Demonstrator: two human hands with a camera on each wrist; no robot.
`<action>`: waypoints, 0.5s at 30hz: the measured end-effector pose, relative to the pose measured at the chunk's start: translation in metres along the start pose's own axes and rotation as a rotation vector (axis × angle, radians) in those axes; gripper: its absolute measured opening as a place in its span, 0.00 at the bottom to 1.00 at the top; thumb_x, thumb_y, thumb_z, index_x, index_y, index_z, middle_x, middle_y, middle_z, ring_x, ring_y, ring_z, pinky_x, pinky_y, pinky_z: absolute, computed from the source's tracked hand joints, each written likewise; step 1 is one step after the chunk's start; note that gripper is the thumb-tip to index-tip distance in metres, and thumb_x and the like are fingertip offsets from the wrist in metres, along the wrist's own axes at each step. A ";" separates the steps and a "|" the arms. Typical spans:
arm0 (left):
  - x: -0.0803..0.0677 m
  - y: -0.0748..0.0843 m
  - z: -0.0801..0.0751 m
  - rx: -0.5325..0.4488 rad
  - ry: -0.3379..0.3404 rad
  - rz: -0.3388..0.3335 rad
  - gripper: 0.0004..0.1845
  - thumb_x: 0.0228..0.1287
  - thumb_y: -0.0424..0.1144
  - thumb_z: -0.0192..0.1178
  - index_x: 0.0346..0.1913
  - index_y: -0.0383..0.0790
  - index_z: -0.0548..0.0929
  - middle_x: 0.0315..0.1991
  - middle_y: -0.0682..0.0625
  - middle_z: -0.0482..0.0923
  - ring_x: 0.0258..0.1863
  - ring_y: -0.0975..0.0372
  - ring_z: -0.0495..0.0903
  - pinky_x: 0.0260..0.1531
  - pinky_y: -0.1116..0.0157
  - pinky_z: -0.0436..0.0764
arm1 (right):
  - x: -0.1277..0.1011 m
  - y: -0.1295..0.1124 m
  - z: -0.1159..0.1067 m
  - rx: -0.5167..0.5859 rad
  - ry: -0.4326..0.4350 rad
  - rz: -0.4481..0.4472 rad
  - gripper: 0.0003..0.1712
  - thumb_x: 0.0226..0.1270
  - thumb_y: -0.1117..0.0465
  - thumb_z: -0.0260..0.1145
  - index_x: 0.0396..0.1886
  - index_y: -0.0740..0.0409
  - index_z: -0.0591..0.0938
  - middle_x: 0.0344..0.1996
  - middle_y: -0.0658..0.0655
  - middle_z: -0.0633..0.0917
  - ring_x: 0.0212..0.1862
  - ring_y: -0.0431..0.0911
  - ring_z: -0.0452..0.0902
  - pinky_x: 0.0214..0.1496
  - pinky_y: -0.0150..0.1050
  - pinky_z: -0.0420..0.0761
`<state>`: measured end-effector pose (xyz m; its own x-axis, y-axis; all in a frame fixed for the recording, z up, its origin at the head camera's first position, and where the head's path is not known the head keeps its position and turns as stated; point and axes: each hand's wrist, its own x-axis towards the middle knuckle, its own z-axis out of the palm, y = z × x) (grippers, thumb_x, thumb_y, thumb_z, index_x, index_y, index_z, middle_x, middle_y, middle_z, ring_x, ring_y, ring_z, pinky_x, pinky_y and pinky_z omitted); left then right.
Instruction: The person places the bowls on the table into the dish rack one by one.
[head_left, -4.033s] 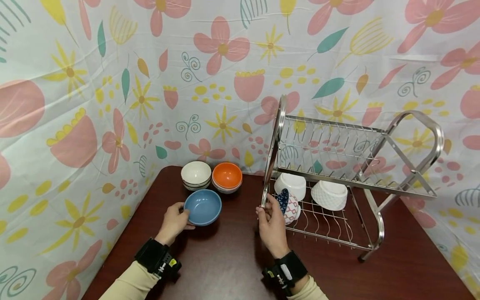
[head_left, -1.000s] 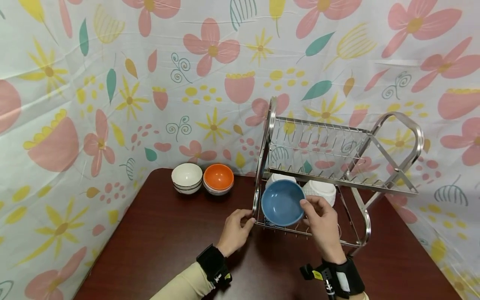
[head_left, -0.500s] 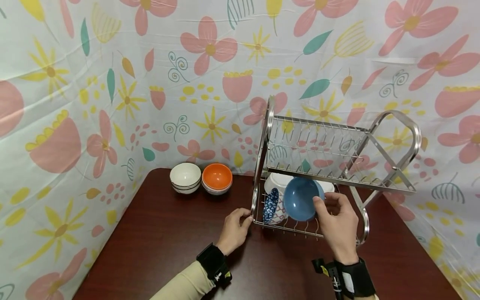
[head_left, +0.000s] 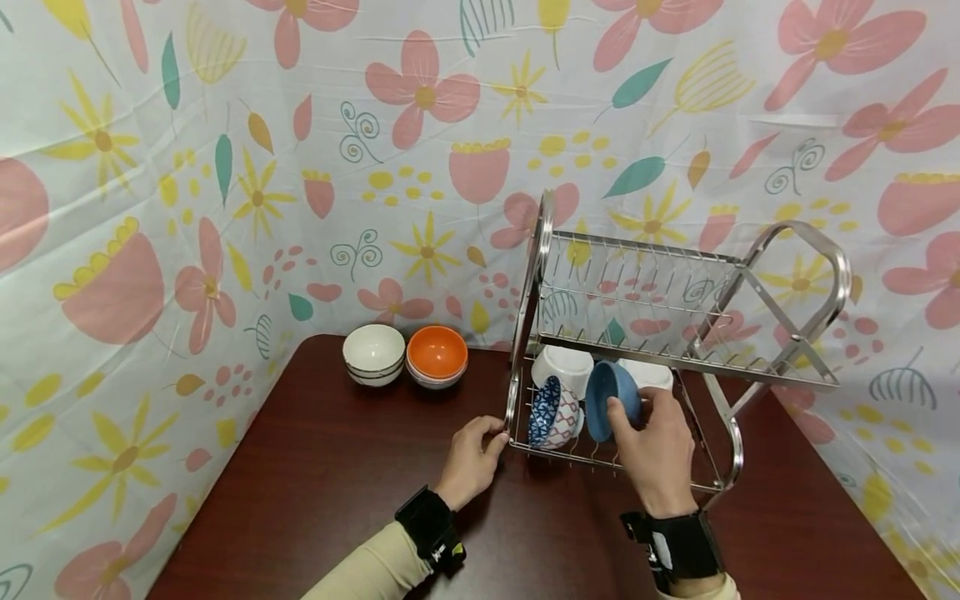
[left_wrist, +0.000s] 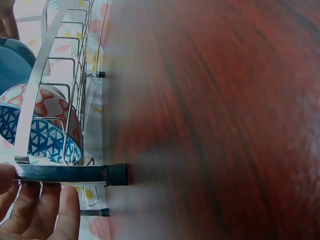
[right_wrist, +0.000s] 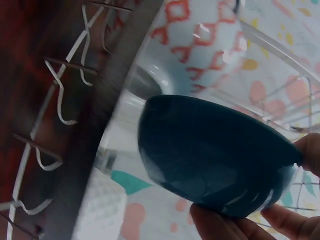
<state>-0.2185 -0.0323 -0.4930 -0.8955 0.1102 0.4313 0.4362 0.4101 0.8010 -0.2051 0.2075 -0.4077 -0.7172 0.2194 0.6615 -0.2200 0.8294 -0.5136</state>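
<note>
Blue bowl [head_left: 604, 400] pinched by right hand [head_left: 660, 454], rack [head_left: 675, 359] by left hand [head_left: 470, 460]; patterned bowl [head_left: 562, 422] could be bumped by sideways drift.

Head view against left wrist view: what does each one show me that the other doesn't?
Only the head view: the orange round bowl topping one stack, and the white round bowl topping another.

Only the left wrist view: a black foot cap beside the person's left hand.

Both: that hand holding the silver metal dish rack, the glossy blue round bowl, the blue-and-red patterned bowl and the reddish-brown table.
</note>
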 end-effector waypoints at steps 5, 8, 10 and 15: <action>0.000 -0.002 0.001 0.004 0.001 0.000 0.07 0.67 0.34 0.59 0.45 0.38 0.82 0.41 0.49 0.80 0.34 0.64 0.75 0.37 0.67 0.76 | -0.005 0.001 0.014 -0.027 -0.060 0.021 0.24 0.60 0.51 0.69 0.46 0.65 0.76 0.29 0.61 0.76 0.30 0.53 0.72 0.29 0.49 0.69; -0.001 -0.002 0.001 0.000 -0.002 -0.008 0.07 0.67 0.34 0.59 0.45 0.38 0.82 0.41 0.48 0.80 0.35 0.63 0.76 0.37 0.65 0.77 | -0.008 0.001 0.021 -0.031 -0.091 0.020 0.25 0.60 0.50 0.69 0.46 0.66 0.75 0.28 0.61 0.76 0.28 0.53 0.72 0.27 0.48 0.69; -0.001 -0.002 0.001 -0.002 -0.004 -0.012 0.07 0.67 0.34 0.58 0.45 0.38 0.82 0.42 0.48 0.80 0.36 0.63 0.76 0.38 0.63 0.77 | -0.010 0.001 0.026 -0.038 -0.107 0.019 0.25 0.60 0.49 0.69 0.45 0.65 0.75 0.28 0.60 0.75 0.28 0.52 0.71 0.26 0.47 0.69; 0.000 -0.002 0.001 0.001 -0.003 -0.014 0.07 0.67 0.34 0.58 0.46 0.38 0.82 0.42 0.49 0.80 0.37 0.63 0.76 0.40 0.63 0.77 | -0.013 -0.001 0.035 -0.021 -0.132 0.015 0.26 0.60 0.46 0.69 0.43 0.63 0.75 0.27 0.57 0.75 0.28 0.51 0.71 0.28 0.48 0.69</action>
<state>-0.2191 -0.0321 -0.4952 -0.9016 0.1074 0.4191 0.4239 0.4128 0.8062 -0.2186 0.1854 -0.4350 -0.8017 0.1636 0.5749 -0.1956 0.8371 -0.5109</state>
